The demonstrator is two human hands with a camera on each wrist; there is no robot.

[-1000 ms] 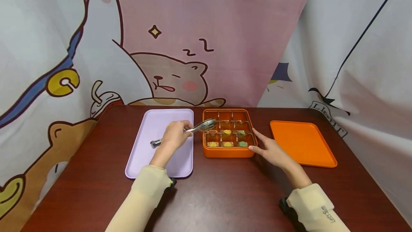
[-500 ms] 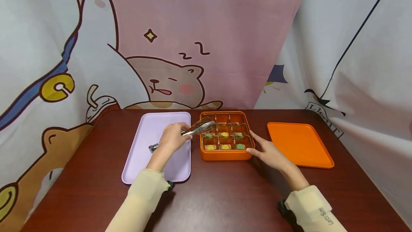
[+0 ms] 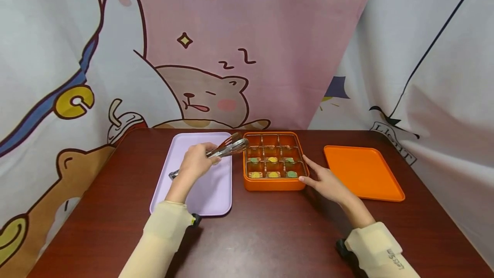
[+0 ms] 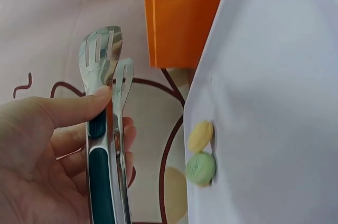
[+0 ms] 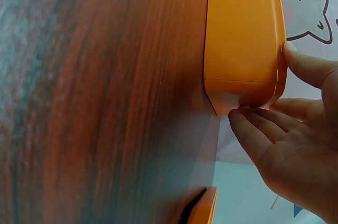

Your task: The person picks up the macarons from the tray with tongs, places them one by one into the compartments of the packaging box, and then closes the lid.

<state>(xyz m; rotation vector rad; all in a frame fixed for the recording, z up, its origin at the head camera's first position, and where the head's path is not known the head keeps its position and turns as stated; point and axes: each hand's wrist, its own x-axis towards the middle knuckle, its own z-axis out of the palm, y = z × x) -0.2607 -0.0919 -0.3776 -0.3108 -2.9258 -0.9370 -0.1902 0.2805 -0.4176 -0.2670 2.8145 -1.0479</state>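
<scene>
While the left hand grips closed metal tongs over the lilac tray's far right edge, the right hand, fingers straight, presses the orange box's near right corner. Curtain print reads "LIGHT"; the sleeve's writing is too small.

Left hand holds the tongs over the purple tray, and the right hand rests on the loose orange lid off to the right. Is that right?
Not quite. The right hand rests against the orange box with the compartments, at its near right corner, not the lid, which lies untouched further right; the head and right wrist views show this. The left hand does hold the tongs over the purple tray.
</scene>
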